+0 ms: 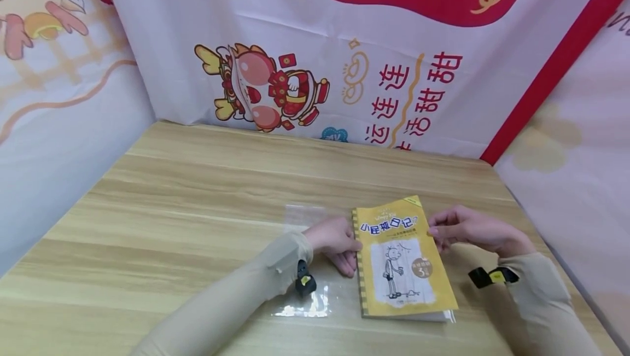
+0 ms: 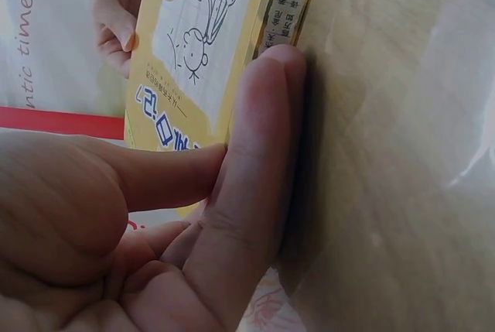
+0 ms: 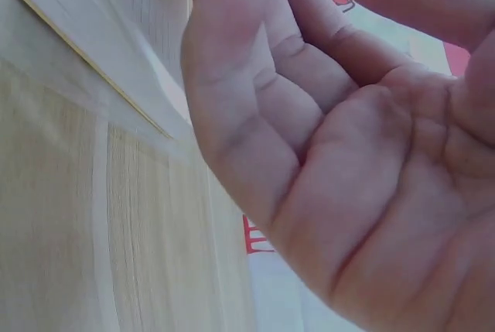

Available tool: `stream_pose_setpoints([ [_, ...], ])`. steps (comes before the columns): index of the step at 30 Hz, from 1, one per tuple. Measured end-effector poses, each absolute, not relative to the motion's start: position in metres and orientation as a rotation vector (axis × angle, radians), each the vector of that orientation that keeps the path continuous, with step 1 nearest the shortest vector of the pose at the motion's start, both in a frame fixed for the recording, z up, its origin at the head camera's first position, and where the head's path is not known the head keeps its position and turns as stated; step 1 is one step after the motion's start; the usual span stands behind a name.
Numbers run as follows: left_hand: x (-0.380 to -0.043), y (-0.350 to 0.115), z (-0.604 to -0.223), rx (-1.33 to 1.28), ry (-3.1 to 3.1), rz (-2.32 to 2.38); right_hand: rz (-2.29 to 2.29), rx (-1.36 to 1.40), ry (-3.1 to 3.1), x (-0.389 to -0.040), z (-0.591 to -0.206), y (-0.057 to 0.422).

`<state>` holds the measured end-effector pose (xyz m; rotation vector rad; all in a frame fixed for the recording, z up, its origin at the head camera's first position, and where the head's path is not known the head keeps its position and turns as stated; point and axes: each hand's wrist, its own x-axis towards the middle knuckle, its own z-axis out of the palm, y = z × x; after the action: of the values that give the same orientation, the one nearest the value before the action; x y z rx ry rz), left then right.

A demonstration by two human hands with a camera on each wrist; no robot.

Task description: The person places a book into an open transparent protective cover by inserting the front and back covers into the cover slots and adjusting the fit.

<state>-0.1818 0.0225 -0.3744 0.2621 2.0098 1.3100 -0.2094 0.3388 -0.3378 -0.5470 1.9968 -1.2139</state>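
Observation:
A yellow paperback book [image 1: 401,263] with a cartoon boy on its cover lies on a transparent plastic sheet [image 1: 307,304], which shows left of the spine and at the lower right corner. My left hand [image 1: 337,241] lies over the sheet, its extended fingers [image 2: 259,115] pressed along the book's spine [image 2: 286,18] and its thumb by the cover's edge. At the right edge, my right hand [image 1: 467,230] pinches the front cover between thumb and fingers. The cover stands slightly raised there. Pages and clear plastic [image 3: 100,30] show beside the curled fingers in the right wrist view.
The wooden table [image 1: 172,219] runs left of and behind the book. White printed cloths [image 1: 305,22] hang along its back and sides. Each wrist wears a black strap [image 1: 305,280] over a beige sleeve [image 1: 226,296].

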Motion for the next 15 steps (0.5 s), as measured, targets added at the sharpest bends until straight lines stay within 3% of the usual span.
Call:
stream_pose_setpoints([
  [15, -0.1820, 0.0230, -0.3755, 0.263, 1.991, 1.317, -1.367, -0.560, 1.907, -0.2058, -0.3336, 0.3360],
])
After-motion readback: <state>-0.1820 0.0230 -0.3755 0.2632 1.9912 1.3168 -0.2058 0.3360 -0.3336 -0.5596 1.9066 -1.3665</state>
